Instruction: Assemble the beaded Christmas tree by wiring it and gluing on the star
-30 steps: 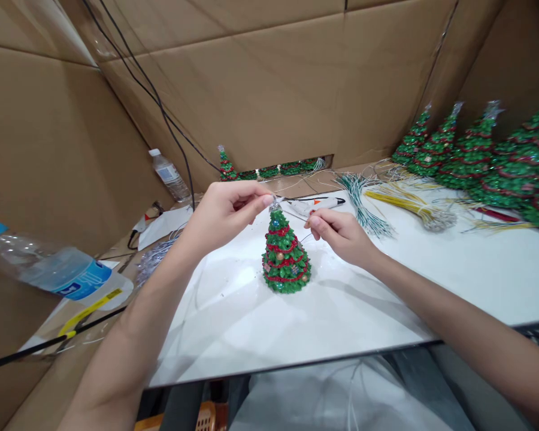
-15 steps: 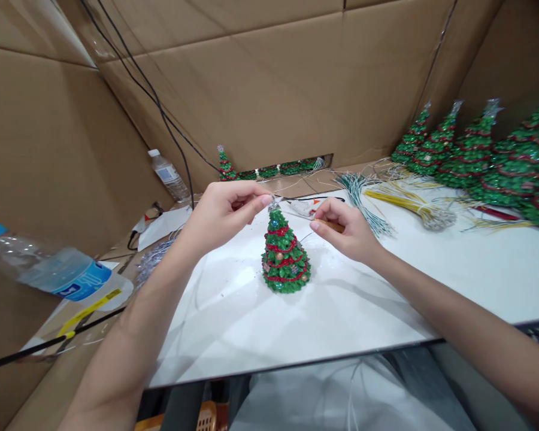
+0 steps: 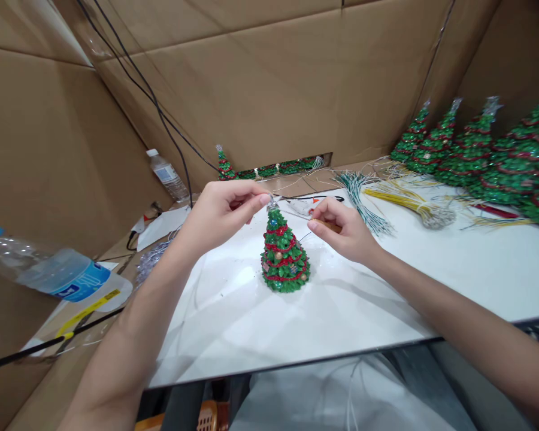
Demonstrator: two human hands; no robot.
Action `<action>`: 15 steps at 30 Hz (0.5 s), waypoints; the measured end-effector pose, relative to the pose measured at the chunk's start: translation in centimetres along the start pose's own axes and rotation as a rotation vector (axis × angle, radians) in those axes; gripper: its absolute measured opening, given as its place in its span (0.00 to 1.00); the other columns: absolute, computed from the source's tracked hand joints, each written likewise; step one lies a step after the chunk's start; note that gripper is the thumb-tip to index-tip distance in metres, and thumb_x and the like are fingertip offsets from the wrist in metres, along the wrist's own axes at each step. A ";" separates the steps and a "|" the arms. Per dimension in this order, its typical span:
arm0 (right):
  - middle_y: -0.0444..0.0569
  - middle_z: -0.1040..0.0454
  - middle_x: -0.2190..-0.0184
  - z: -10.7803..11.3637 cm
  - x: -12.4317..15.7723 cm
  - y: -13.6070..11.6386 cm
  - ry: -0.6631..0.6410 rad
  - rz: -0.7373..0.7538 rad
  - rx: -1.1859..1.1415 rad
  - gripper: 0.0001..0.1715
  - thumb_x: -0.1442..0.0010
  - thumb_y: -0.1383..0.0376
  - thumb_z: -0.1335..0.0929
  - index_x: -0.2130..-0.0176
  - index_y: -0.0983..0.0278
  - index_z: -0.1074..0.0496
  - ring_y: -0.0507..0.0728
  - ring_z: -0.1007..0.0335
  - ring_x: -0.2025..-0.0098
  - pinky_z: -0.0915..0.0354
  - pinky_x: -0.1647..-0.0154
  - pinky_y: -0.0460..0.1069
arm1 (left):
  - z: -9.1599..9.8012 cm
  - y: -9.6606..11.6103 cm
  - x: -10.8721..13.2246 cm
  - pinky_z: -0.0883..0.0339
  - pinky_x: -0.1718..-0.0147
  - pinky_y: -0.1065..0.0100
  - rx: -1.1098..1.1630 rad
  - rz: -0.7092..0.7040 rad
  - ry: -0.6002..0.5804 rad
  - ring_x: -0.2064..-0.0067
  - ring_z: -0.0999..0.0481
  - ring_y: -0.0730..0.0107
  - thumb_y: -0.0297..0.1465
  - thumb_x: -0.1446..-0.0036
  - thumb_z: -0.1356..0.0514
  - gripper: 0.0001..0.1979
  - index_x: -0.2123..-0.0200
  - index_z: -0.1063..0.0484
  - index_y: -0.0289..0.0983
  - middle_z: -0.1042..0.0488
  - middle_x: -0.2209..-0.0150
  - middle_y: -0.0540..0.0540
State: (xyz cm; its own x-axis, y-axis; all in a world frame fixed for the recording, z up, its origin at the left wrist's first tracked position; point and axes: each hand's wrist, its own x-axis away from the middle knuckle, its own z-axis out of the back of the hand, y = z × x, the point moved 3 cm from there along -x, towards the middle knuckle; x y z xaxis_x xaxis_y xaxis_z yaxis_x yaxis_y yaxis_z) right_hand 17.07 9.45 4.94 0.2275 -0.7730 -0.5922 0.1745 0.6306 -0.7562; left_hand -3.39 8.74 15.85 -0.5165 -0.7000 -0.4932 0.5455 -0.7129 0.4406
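A small green Christmas tree figurine with red garlands stands upright on the white tabletop. At its tip, my left hand pinches the clear star topper between thumb and forefinger. My right hand is closed around a thin tool with a wooden handle. The tool's slim metal shaft points left toward the treetop; whether it touches is too small to tell. Behind the right hand lies a white glue gun with an orange tip, partly hidden.
Several finished-looking trees stand at the right. Bundles of green wires and yellow wires lie in front of them. Water bottles, one large and one small, are at left. Cardboard walls surround the table; black cables hang down.
The view has shifted very slightly. Both hands keep their hold at the treetop, and the tree stays in place.
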 end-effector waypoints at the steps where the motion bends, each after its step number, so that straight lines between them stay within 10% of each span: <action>1: 0.38 0.41 0.80 0.0 0.0 0.0 0.001 0.001 0.000 0.12 0.38 0.59 0.33 0.67 0.62 0.38 0.47 0.50 0.80 0.55 0.80 0.46 | 0.0 0.0 0.0 0.45 0.82 0.75 -0.001 0.000 0.001 0.80 0.39 0.78 0.35 0.38 0.41 0.11 0.68 0.23 0.34 0.35 0.82 0.53; 15: 0.39 0.39 0.78 -0.3 0.3 0.4 -0.002 -0.021 -0.034 0.13 0.37 0.56 0.33 0.66 0.62 0.38 0.48 0.48 0.79 0.52 0.78 0.46 | 0.0 0.0 0.0 0.45 0.81 0.75 0.010 0.002 -0.004 0.80 0.39 0.78 0.35 0.38 0.40 0.12 0.68 0.23 0.34 0.35 0.81 0.53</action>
State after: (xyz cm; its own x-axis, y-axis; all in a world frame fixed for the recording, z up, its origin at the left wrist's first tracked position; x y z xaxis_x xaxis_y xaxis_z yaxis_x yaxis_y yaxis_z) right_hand 16.90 9.41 4.40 0.2264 -0.7859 -0.5755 0.1465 0.6116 -0.7775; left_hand -3.38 8.77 15.89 -0.5179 -0.7018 -0.4892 0.5403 -0.7117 0.4490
